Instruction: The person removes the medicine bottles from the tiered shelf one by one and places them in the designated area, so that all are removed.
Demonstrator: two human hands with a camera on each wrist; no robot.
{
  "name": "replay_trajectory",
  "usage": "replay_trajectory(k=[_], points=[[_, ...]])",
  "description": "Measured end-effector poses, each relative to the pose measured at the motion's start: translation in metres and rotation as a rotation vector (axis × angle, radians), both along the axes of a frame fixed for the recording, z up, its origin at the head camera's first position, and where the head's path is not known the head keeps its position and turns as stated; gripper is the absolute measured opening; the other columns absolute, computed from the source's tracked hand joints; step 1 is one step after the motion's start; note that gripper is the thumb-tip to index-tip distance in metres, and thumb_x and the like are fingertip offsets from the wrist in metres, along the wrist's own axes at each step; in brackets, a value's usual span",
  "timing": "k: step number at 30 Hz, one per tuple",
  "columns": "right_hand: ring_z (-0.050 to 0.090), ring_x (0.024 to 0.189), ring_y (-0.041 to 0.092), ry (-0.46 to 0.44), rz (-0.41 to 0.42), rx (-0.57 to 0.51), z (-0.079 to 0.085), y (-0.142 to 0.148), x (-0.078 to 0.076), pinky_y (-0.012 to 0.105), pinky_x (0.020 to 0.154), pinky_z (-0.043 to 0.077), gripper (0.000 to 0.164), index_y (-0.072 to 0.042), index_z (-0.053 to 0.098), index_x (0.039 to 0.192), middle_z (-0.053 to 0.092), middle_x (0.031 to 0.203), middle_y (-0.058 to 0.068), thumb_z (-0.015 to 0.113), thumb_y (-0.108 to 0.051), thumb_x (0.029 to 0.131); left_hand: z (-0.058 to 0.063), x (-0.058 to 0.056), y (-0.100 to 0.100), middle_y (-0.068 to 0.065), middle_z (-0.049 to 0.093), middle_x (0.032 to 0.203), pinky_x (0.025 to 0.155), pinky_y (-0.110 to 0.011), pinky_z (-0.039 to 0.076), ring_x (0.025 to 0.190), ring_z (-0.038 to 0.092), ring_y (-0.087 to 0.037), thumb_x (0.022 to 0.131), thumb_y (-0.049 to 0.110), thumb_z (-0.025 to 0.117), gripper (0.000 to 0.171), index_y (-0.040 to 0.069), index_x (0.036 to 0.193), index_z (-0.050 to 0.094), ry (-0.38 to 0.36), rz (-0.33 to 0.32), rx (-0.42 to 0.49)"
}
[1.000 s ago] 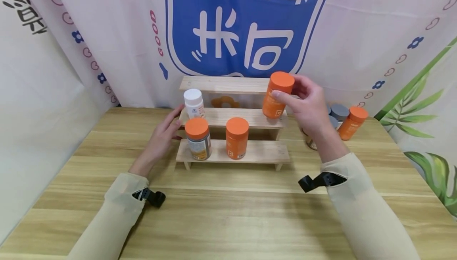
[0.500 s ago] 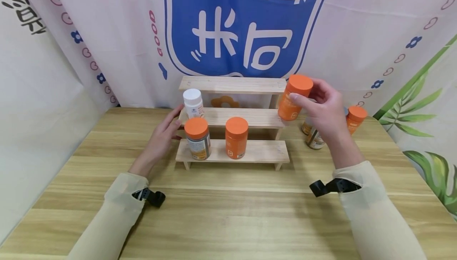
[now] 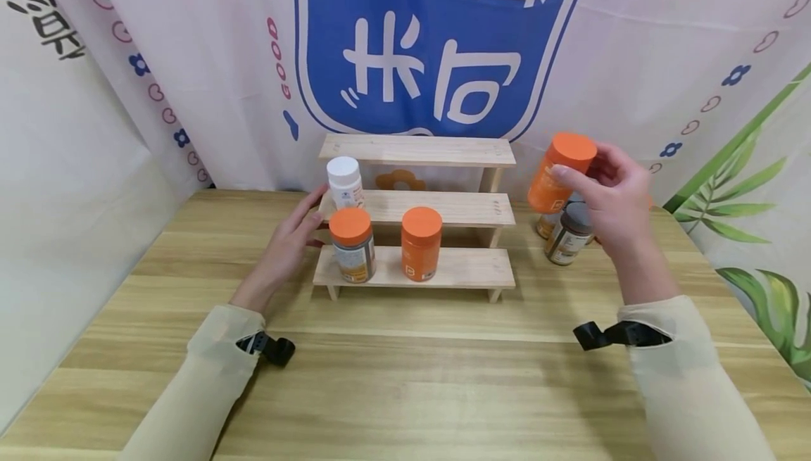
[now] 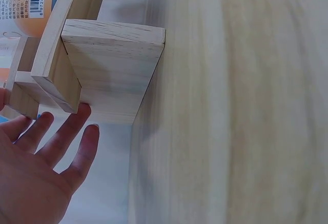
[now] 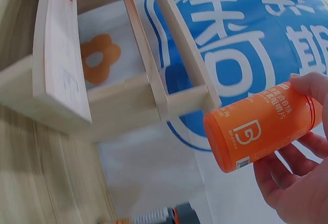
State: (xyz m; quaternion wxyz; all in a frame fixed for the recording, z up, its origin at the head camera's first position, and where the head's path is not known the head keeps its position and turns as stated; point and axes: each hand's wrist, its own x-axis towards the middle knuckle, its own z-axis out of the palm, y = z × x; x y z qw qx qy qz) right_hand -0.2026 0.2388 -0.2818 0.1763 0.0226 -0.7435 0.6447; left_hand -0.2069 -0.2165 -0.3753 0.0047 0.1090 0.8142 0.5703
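Observation:
My right hand (image 3: 617, 197) grips an orange bottle (image 3: 557, 176) near its lid, thumb in front and fingers behind. The bottle (image 5: 261, 126) is tilted in the air to the right of a three-tier wooden rack (image 3: 456, 267). My left hand (image 3: 285, 250) rests its fingertips on the rack's left end, with extended fingers (image 4: 66, 137) along the wood in the left wrist view. A white bottle (image 3: 345, 183) stands on the middle tier at the left. On the bottom tier are an orange-lidded grey jar (image 3: 353, 250) and another orange bottle (image 3: 421, 246).
Grey-lidded jars (image 3: 568, 236) stand on the wooden table (image 3: 405, 383) right of the rack, partly hidden by the right hand and its bottle. A printed curtain (image 3: 222, 60) hangs close behind the rack.
My right hand has carried the orange bottle rightward, from over the right end of the middle tier to beyond the rack. The left hand has stayed at the rack's left end.

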Motion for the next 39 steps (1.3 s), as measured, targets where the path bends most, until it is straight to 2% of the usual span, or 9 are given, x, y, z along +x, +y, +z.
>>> replay_trajectory(k=[4,8,13,20,26,33,39], points=[[0.059,0.112,0.016,-0.002,-0.018,-0.031,0.001,0.014,0.004,0.011,0.090,0.053,0.051,-0.014,0.068,0.138,0.068,0.121,-0.005,0.087,-0.019,0.090,0.000,-0.001,0.000,-0.006,0.027,0.177,0.097,-0.039,0.053,0.137,0.052,-0.037,0.116,0.035,0.033,0.057,0.029,0.171,0.021,0.003,0.001,-0.004],[0.058,0.111,0.015,-0.019,-0.056,-0.036,0.003,0.026,0.008,0.010,0.089,0.051,0.052,-0.016,0.068,0.138,0.067,0.121,-0.007,0.087,-0.021,0.090,0.000,-0.001,0.000,-0.007,0.027,0.177,0.096,-0.038,0.053,0.136,0.052,-0.037,0.116,0.034,0.033,0.057,0.026,0.172,0.021,0.004,0.001,0.000],[0.058,0.110,0.013,-0.006,-0.092,-0.102,0.002,0.042,0.011,0.011,0.087,0.052,0.050,-0.015,0.070,0.135,0.068,0.119,-0.007,0.088,-0.015,0.088,-0.001,-0.001,-0.001,-0.007,0.027,0.177,0.096,-0.038,0.053,0.136,0.052,-0.036,0.117,0.036,0.033,0.057,0.026,0.172,0.021,0.004,0.001,0.002],[0.056,0.116,0.010,-0.031,-0.163,-0.166,-0.001,0.064,0.015,0.012,0.091,0.048,0.054,-0.016,0.069,0.139,0.068,0.123,-0.009,0.087,-0.015,0.089,0.000,-0.002,0.000,-0.008,0.027,0.177,0.096,-0.040,0.053,0.136,0.052,-0.038,0.117,0.034,0.033,0.058,0.022,0.172,0.020,0.006,0.003,0.005],[0.057,0.114,0.010,-0.028,-0.191,-0.206,-0.006,0.073,0.018,0.011,0.091,0.050,0.054,-0.014,0.069,0.138,0.068,0.123,-0.008,0.088,-0.012,0.088,0.000,-0.001,0.000,-0.008,0.027,0.177,0.096,-0.039,0.053,0.136,0.052,-0.038,0.117,0.033,0.033,0.058,0.021,0.172,0.020,0.006,0.007,0.002],[0.055,0.116,0.008,-0.097,-0.249,-0.198,-0.016,0.082,0.021,0.010,0.091,0.048,0.058,-0.017,0.065,0.142,0.065,0.126,-0.012,0.088,-0.017,0.089,0.001,0.000,0.000,-0.009,0.027,0.177,0.095,-0.038,0.052,0.137,0.052,-0.038,0.117,0.034,0.032,0.057,0.027,0.172,0.021,-0.001,0.009,0.008],[0.055,0.117,0.007,-0.124,-0.264,-0.216,-0.026,0.091,0.024,0.007,0.090,0.049,0.061,-0.018,0.065,0.143,0.066,0.126,-0.012,0.089,-0.018,0.087,0.001,0.000,0.001,-0.009,0.027,0.176,0.095,-0.036,0.052,0.137,0.052,-0.038,0.116,0.035,0.033,0.057,0.026,0.172,0.021,-0.003,0.008,0.012]])
